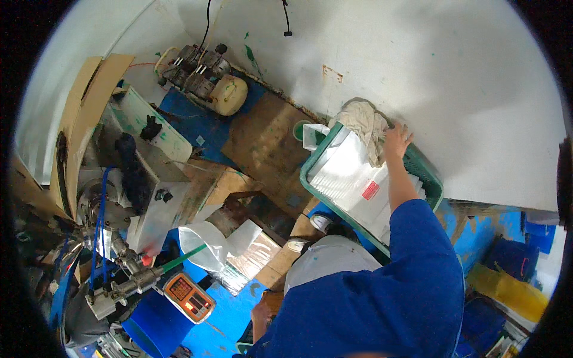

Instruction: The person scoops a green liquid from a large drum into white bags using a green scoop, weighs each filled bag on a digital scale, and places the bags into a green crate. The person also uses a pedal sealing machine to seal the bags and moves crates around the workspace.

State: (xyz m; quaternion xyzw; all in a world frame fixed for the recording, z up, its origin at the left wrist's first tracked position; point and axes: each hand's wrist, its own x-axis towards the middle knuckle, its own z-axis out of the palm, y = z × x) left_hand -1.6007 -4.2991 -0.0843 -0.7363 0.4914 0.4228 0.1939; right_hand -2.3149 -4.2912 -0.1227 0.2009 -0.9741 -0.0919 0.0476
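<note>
My right hand [396, 142] reaches to the far rim of a green plastic basket [348, 210]. Its fingers are spread, beside a crumpled beige cloth [362, 122] draped over the basket's corner. Inside the basket lie stacked clear plastic bags [349, 173], one with a red label [370, 190]. Low in the picture, mostly behind my blue sleeve, my left hand [260, 314] is next to a brown edge [274, 302]; its fingers are too hidden to read.
Left stands a metal filling machine with a green nozzle [184, 258] and white plastic sheeting [204, 243]. An orange digital scale [190, 298] sits by a blue bin [156, 325]. A pump [206, 80] rests near the wall. Blue containers [510, 259] are at right.
</note>
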